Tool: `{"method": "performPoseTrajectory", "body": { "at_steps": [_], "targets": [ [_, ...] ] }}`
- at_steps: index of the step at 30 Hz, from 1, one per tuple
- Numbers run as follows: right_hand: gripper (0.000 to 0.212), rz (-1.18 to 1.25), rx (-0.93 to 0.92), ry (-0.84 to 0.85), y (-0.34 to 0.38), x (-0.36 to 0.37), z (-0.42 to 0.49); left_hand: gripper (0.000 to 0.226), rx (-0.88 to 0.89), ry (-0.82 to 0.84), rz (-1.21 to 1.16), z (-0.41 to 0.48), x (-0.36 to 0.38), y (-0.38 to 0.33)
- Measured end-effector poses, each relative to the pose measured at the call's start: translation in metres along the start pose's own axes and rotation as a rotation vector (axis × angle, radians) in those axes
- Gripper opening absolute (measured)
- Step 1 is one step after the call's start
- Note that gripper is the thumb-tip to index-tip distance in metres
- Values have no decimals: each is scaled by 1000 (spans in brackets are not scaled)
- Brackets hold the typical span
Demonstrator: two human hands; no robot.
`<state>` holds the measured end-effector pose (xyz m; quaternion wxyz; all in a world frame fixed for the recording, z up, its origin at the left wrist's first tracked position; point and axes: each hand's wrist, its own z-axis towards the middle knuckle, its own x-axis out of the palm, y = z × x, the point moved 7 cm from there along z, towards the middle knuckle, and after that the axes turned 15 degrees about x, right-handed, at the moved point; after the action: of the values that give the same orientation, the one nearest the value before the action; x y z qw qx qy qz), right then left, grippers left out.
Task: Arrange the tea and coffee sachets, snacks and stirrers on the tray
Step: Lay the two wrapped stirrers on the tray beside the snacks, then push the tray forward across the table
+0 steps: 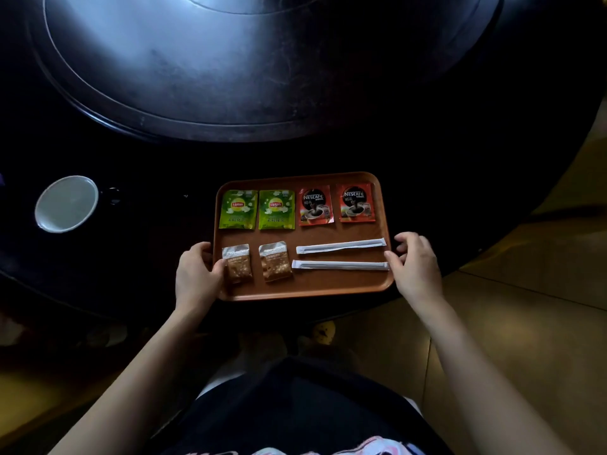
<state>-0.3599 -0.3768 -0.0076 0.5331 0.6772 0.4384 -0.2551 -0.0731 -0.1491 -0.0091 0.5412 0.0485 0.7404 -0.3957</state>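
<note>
Each hand's grip clasps an opposite tray (305, 289) edge.

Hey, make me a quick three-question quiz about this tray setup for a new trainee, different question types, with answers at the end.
1. True or false: the two coffee sachets lie in the tray's far row, right of the two tea sachets.
2. How many stirrers are on the tray?
3. Multiple choice: the left hand is at A) the cup, B) the tray's left edge, C) a coffee sachet.

Key
1. True: tea sachets on the left, coffee sachets on the right.
2. Two: stirrers, near row, right of the snacks.
3. B: the left hand is at the left edge of the tray, the right hand at the right edge; the cup stands apart.
</note>
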Motion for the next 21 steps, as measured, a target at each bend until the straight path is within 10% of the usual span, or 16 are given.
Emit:
{"method": "performPoseTrajectory", "body": {
  "at_steps": [21],
  "targets": [
    [26,235,-9,0,43,-15,3,37,80,-139,-92,42,-57,-15]
  ]
}}
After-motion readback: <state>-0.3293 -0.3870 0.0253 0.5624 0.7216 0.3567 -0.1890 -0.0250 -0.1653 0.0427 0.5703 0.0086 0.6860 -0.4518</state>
